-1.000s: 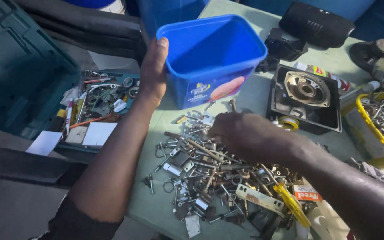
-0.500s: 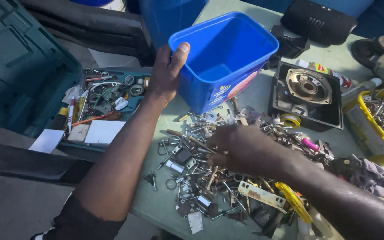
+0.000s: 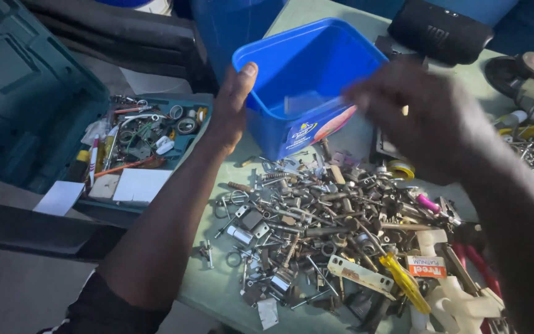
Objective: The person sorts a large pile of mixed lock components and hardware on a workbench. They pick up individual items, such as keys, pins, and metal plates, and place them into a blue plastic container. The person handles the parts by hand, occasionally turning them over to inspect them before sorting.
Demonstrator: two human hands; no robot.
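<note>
Green surface is covered by a heap of screws and metal parts; behind it a blue plastic tub is tilted, gripped at its near wall by the left hand. The blurred right hand hovers at the rim, its grip impossible to tell

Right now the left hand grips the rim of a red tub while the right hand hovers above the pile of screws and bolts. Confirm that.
Not quite: the tub is blue, not red, as the head view shows. The left hand does grip its rim, and the right hand hovers above the pile of screws and bolts.
</note>
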